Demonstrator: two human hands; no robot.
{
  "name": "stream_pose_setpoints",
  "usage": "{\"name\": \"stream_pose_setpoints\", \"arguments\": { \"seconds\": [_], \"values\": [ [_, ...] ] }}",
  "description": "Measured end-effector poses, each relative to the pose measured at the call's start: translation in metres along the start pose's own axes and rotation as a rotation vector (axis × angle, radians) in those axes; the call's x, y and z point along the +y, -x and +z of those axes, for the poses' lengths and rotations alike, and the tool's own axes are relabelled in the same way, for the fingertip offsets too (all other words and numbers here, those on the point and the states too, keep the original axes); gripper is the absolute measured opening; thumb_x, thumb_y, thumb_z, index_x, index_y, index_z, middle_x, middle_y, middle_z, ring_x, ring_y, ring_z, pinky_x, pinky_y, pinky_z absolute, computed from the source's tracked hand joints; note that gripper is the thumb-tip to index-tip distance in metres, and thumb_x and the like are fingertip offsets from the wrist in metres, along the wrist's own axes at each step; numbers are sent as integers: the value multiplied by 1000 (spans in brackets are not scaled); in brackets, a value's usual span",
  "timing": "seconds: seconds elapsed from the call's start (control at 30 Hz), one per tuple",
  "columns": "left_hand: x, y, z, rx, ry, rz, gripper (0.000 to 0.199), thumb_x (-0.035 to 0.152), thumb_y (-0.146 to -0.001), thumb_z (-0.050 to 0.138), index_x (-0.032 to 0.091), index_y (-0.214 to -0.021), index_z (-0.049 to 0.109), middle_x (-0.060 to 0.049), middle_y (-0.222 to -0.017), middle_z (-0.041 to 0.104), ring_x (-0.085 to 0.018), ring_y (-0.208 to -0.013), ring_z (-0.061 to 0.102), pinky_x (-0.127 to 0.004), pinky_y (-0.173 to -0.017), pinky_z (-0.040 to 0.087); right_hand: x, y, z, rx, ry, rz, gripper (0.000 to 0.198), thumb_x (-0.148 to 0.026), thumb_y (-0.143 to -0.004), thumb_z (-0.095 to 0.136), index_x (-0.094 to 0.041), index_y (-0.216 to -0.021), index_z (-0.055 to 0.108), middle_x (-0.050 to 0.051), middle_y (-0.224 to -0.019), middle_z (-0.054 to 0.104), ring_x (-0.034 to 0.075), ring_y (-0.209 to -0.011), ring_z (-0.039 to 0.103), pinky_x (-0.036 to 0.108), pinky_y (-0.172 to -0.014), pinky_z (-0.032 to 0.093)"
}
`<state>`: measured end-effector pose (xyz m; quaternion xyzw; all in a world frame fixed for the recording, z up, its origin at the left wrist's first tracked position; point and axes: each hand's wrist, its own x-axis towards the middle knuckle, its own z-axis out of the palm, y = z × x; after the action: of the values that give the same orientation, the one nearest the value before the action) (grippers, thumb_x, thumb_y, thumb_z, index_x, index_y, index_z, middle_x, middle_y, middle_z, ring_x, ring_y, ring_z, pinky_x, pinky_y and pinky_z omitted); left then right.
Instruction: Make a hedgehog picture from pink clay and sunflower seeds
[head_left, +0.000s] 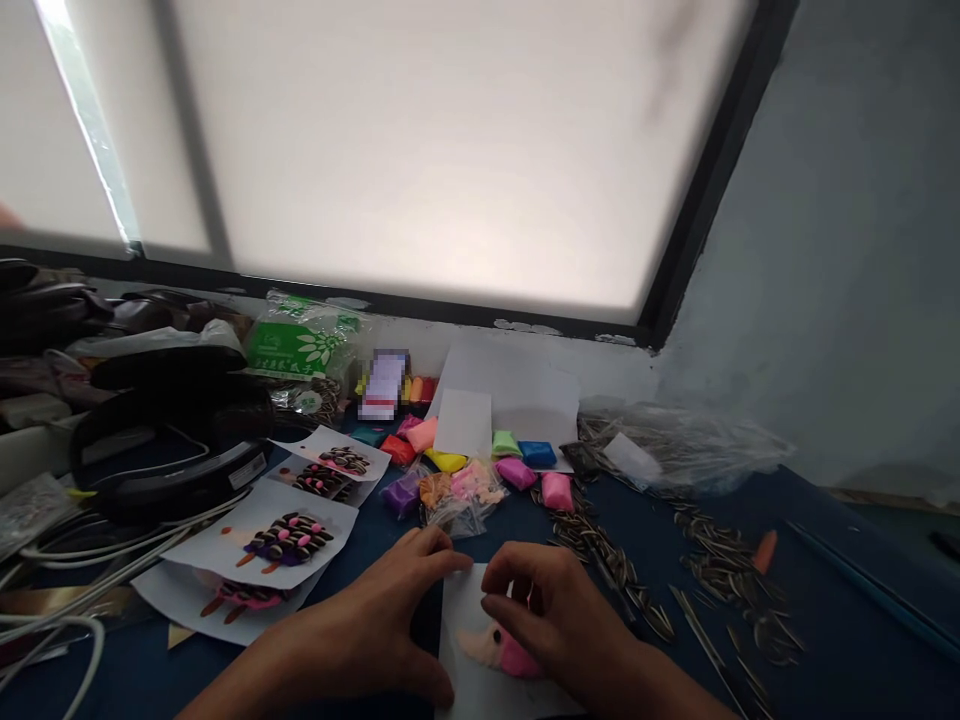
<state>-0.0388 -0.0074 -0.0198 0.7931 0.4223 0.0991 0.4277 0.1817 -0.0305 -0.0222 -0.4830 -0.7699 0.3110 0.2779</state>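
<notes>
A white paper card (465, 690) lies on the dark blue table in front of me. On it is a soft clay shape, with a cream pointed part (476, 645), a pink part (517, 658) and a small black dot. My left hand (367, 620) rests at the card's left edge, thumb and fingers apart, holding nothing. Just above the pink clay is my right hand (566, 610), its fingers curled and its thumb and forefinger pinched together. Whatever they hold is hidden, and the hand covers the clay's right side. Striped sunflower seeds (600, 545) lie scattered beyond my right hand.
Left are cards (300, 575) bearing seed-covered clay figures, white cables (97, 530) and a black headset-like device (187, 475). Behind stand a green seed bag (300, 345), a phone (384, 385) and coloured clay packets (517, 472). More seeds (735, 590) and tweezers (701, 630) are right.
</notes>
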Motion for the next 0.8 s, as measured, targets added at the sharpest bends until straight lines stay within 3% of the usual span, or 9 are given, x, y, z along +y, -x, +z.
{"name": "stream_pose_setpoints", "arguments": {
  "seconds": [0.17, 0.3, 0.4, 0.6, 0.8],
  "values": [
    [-4, 1, 2, -7, -6, -11, 86, 25, -62, 87, 31, -141, 55, -7, -147, 42, -38, -141, 32, -48, -115, 33, 10, 5, 8, 26, 160, -187, 11, -11, -85, 67, -19, -82, 72, 3, -88, 64, 15, -75, 61, 25, -65, 41],
    [-3, 2, 2, -19, -10, -41, 87, 26, -62, 86, 28, -142, 54, -8, -150, 39, -38, -143, 31, -48, -117, 30, 15, 6, 16, 50, 182, -277, 18, -2, -79, 67, -19, -78, 69, 0, -76, 65, 15, -73, 59, 25, -65, 39],
    [-4, 1, 1, -11, -12, -21, 85, 26, -61, 86, 30, -141, 55, -7, -148, 42, -38, -141, 33, -49, -116, 31, 15, 6, 19, 75, 215, -292, 18, -1, -79, 67, -19, -77, 66, -2, -72, 64, 15, -70, 57, 25, -64, 38],
    [-3, 1, 0, 2, -11, 6, 83, 25, -61, 86, 31, -139, 57, -7, -142, 46, -37, -137, 37, -49, -114, 34, 14, 4, 24, 90, 330, -310, 14, -6, -81, 70, -20, -82, 69, 4, -92, 64, 19, -85, 57, 28, -72, 44],
    [-1, 2, 0, -11, -13, 12, 81, 23, -62, 85, 33, -138, 59, -5, -137, 49, -36, -134, 40, -47, -111, 37, 16, 2, 30, 91, 343, -314, 16, -3, -78, 74, -19, -79, 70, 4, -92, 63, 19, -86, 57, 30, -75, 45]
  ]
}}
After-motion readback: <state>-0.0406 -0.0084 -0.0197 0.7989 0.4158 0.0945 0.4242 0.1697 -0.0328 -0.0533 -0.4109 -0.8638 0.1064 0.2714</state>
